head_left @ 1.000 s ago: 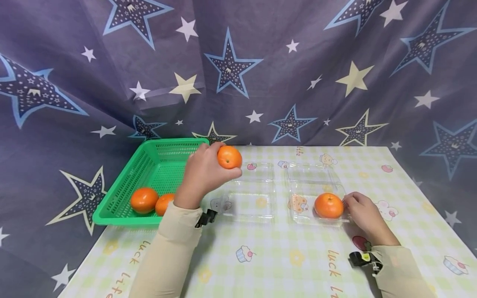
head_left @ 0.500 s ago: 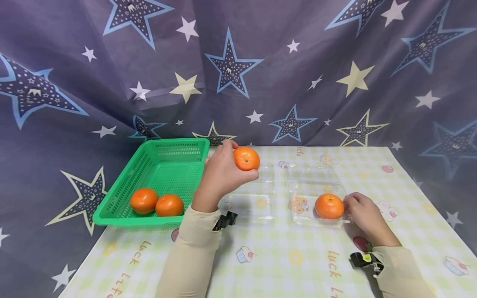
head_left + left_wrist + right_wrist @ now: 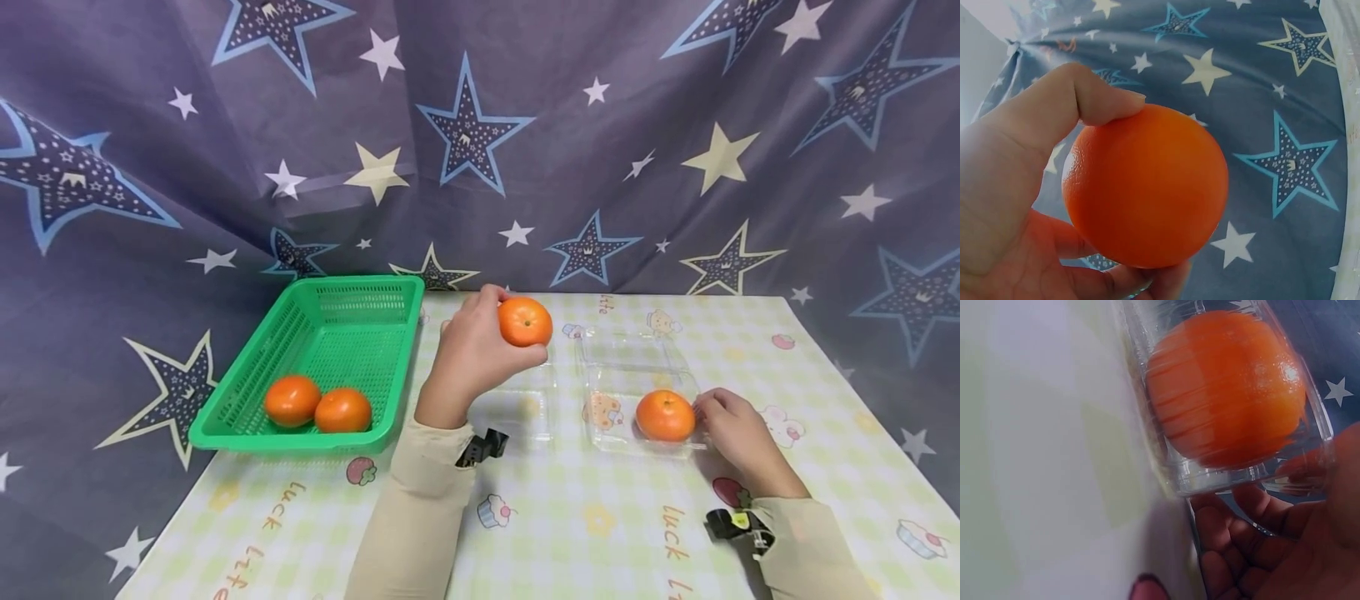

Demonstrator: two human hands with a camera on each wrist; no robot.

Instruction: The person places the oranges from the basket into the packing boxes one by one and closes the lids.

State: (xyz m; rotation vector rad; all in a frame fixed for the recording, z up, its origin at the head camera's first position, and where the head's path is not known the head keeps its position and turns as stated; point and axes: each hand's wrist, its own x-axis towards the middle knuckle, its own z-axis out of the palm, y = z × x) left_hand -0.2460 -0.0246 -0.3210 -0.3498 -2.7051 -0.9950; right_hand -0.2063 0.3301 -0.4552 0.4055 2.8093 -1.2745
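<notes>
I am seeing the left hand [image 3: 472, 354] gripping an orange [image 3: 525, 322] above the bench [image 3: 600, 517]. The right hand [image 3: 738, 437] is pinching the clear box [image 3: 637, 375] containing a second orange [image 3: 665, 415].

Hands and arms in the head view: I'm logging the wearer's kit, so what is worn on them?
Both hands, left hand and right hand, are bare. Each arm wears a long beige sleeve. A small black clip-like device sits at the left cuff; a black one with a yellow spot sits at the right cuff.
</notes>
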